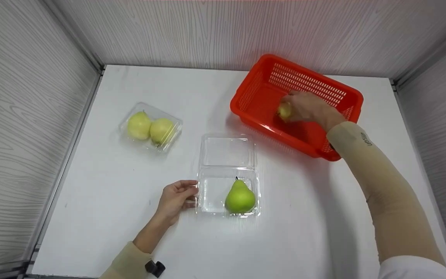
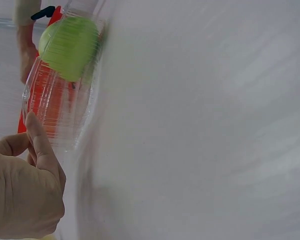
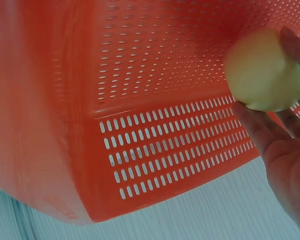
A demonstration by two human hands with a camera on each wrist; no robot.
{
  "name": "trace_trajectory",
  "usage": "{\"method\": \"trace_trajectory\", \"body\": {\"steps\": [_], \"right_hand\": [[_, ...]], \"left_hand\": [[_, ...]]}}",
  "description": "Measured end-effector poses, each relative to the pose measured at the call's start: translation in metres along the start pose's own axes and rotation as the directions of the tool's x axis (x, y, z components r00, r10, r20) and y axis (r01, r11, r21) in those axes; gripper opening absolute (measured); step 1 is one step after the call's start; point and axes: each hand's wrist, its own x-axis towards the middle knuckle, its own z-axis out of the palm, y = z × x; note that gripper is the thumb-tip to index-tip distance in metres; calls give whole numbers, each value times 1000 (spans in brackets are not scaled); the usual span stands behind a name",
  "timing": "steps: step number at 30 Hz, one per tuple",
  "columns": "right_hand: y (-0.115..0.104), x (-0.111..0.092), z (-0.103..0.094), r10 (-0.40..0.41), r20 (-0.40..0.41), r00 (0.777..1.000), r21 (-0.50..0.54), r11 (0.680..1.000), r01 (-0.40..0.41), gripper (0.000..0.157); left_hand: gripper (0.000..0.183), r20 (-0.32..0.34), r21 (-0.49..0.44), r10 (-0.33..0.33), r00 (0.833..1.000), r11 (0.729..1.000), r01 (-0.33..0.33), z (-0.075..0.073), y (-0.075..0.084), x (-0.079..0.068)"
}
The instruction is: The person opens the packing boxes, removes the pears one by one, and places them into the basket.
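My left hand [image 1: 175, 201] pinches the left rim of an open clear plastic clamshell box [image 1: 212, 193]; its lid [image 1: 229, 152] lies folded back, away from me. A green pear [image 1: 240, 198] sits in the right half of the box, stem pointing away from me. The left wrist view shows my thumb and fingers at the box's edge. Over at the red basket [image 1: 242, 83], my right hand [image 1: 304, 106] reaches inside and grips a round yellow pear [image 3: 262, 70]. Fingers wrap around the pear in the right wrist view, with the basket's slotted wall beside it.
Left of the basket, a closed clear box [image 1: 172, 143] holds two yellow pears [image 1: 139, 126]. The white table [image 1: 91, 201] is bounded by wood-grain panels [image 1: 192, 35] at the back and sides. The basket stands at the back right, near the rear panel.
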Motion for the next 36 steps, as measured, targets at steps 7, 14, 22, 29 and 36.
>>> {"method": "trace_trajectory", "body": {"steps": [7, 14, 22, 29, 36], "right_hand": [[-3, -2, -2, 29, 28, 999, -5, 1000, -29, 85], [-5, -8, -10, 25, 6, 1000, -24, 999, -25, 98], [-18, -26, -12, -150, -157, 976, -121, 984, 132, 88], [-56, -55, -11, -294, -254, 921, -173, 951, 256, 90], [-87, -84, -4, -446, -280, 850, -259, 888, 381, 92]], "left_hand": [[28, -6, -1, 1, 1000, 1000, -1, 1, 0, 1], [28, -12, 1, -2, 1000, 1000, 2, 2, -1, 0], [28, -5, -4, 7, 1000, 1000, -7, 0, -2, 0], [29, -23, -2, -1, 1000, 1000, 1, -2, -3, -2], [28, -38, -1, -1, 999, 1000, 1, 0, -3, -1]]}}
